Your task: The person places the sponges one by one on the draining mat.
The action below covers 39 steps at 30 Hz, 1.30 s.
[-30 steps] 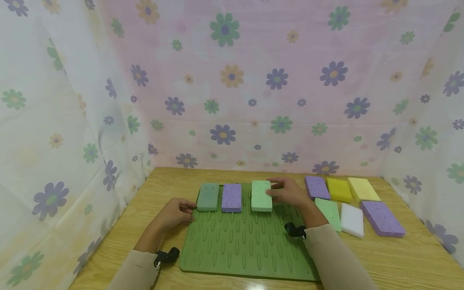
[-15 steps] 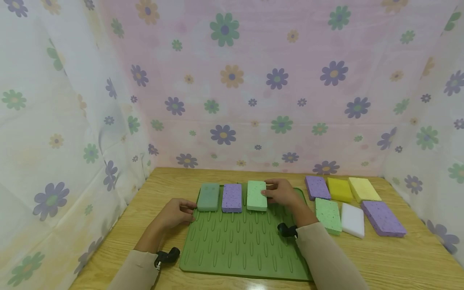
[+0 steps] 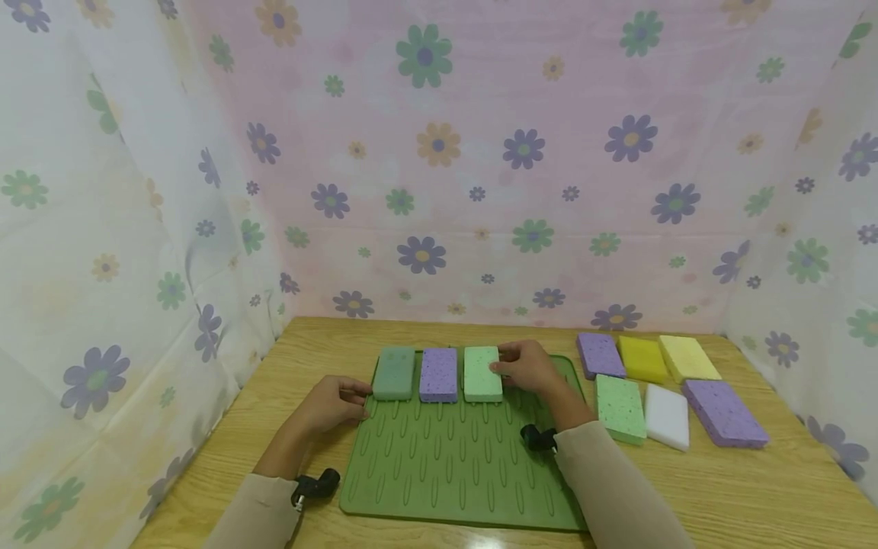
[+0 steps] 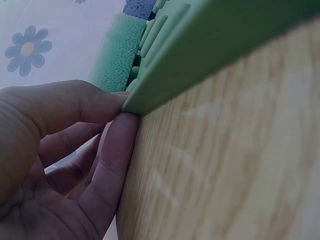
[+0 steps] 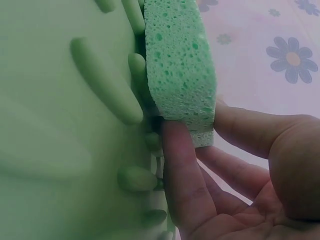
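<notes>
a pale green, pitted sponge (image 3: 479, 374) lies on the ridged mat (image 3: 439, 465), gripped at its right edge by the right hand (image 3: 533, 371); the left hand (image 3: 329, 404), well apart, pinches the mat's edge.

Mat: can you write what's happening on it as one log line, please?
left hand: pinches mat edge | right hand: holds mint sponge | left neighbour: purple sponge, gap between

No text, label, brand, number or sign can be read anywhere.
</notes>
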Tool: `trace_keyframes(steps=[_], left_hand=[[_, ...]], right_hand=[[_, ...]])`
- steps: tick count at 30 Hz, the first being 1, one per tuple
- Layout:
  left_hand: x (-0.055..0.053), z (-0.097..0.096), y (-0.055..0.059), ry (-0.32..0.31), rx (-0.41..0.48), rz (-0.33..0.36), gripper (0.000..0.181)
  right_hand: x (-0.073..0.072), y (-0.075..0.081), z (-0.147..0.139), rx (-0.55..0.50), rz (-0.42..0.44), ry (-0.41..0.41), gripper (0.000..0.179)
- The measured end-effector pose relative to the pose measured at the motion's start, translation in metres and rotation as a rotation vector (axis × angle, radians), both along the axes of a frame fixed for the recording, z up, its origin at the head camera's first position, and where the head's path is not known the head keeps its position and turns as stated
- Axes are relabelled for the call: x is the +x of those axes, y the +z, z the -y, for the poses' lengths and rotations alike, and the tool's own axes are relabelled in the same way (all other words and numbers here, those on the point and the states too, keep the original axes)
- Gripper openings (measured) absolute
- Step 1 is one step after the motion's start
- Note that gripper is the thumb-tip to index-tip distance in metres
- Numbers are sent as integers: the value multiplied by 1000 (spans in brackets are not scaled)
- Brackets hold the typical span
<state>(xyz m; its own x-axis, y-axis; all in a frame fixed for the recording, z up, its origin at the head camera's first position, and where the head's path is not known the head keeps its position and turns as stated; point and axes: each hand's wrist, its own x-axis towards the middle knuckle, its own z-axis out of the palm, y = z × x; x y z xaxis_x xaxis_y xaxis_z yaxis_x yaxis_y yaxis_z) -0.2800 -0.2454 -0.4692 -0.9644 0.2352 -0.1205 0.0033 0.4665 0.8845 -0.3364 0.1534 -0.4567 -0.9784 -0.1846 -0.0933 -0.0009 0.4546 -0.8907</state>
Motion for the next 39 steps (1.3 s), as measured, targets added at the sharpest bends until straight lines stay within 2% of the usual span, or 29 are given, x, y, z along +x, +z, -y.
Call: trace_keyframes(steps=[14, 39], left_hand=[[2, 1, -1, 7, -1, 11, 40], [1, 0, 1, -5, 15, -3, 41]], right_hand=[[4, 4, 7, 37, 23, -32, 55], [8, 11, 5, 100, -21, -32, 55]])
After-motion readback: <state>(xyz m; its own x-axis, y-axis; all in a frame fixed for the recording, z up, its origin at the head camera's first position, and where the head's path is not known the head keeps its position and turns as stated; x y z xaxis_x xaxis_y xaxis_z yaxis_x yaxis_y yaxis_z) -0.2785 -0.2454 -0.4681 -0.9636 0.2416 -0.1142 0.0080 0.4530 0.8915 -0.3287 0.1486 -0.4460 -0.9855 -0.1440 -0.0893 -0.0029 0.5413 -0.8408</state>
